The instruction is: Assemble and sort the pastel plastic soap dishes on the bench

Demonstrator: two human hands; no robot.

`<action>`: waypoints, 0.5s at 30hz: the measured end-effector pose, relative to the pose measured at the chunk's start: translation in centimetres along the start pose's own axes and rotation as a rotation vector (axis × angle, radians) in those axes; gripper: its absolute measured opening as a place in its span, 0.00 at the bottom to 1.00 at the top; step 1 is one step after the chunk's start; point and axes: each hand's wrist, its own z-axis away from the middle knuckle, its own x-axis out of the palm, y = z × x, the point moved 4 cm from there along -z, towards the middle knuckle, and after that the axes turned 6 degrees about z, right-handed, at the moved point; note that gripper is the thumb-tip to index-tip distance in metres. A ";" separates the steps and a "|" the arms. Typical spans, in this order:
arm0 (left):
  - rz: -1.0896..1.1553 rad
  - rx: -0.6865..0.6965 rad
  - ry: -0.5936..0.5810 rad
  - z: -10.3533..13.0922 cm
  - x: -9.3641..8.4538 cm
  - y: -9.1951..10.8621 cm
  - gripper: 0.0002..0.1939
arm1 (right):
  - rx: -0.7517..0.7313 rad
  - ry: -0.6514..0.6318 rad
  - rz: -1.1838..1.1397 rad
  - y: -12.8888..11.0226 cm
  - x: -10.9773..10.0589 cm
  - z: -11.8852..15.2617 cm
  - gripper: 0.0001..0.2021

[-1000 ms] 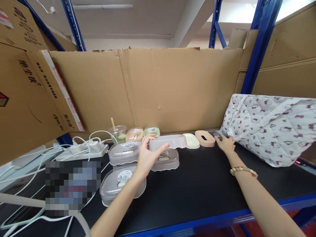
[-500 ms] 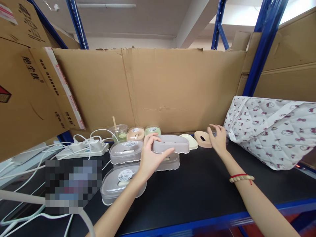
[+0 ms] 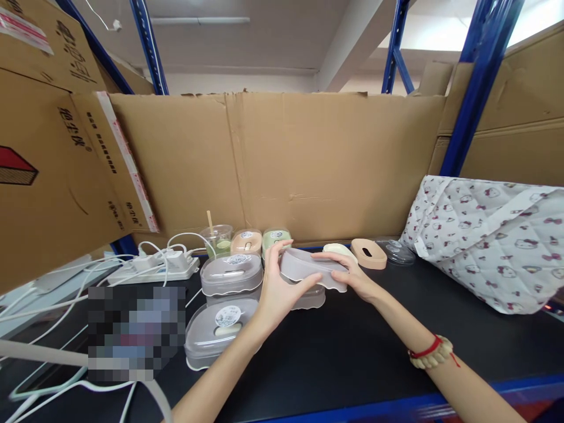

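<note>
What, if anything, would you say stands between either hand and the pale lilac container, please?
Nothing visible does: the left hand and the right hand both hold the pale lilac container directly. A translucent box shows partly below it in the picture, not between it and either hand.

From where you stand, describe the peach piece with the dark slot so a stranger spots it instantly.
Start at the patterned bag on the right, then go left along the black tabletop past the clear plastic piece. The peach piece comes next, before the cream piece. Its dark elongated slot sets it apart from both.
</note>
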 end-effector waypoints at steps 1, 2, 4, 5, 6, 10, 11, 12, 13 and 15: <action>0.029 -0.012 0.000 0.0 0.0 -0.1 0.36 | -0.004 0.015 -0.013 0.1 0.0 0.0 0.31; 0.055 -0.018 0.005 0.0 0.0 -0.2 0.38 | -0.008 0.022 -0.030 0.2 0.2 -0.1 0.31; 0.082 -0.033 0.023 -0.1 -0.1 -0.4 0.41 | -0.017 0.029 -0.077 0.5 0.5 -0.1 0.30; 0.090 -0.060 0.029 -0.1 -0.1 -0.6 0.42 | -0.022 0.037 -0.102 0.7 0.7 -0.1 0.30; 0.103 -0.106 0.025 -0.1 -0.1 -0.7 0.43 | -0.025 0.046 -0.126 0.9 0.8 -0.1 0.29; 0.281 -0.326 -0.041 0.6 0.6 -0.9 0.39 | 0.004 0.048 -0.221 1.7 1.4 -0.1 0.27; 0.324 -0.343 -0.057 0.8 0.7 -0.7 0.37 | 0.033 0.062 -0.242 1.9 1.4 -0.1 0.28; 0.354 -0.343 -0.069 1.0 0.8 -0.6 0.35 | 0.070 0.091 -0.263 2.0 1.3 -0.1 0.29; 0.374 -0.335 -0.079 1.1 0.9 -0.4 0.34 | 0.110 0.137 -0.279 2.1 1.0 -0.2 0.30; 0.393 -0.318 -0.098 1.1 1.0 -0.2 0.32 | 0.176 0.263 -0.274 2.2 0.1 -0.3 0.35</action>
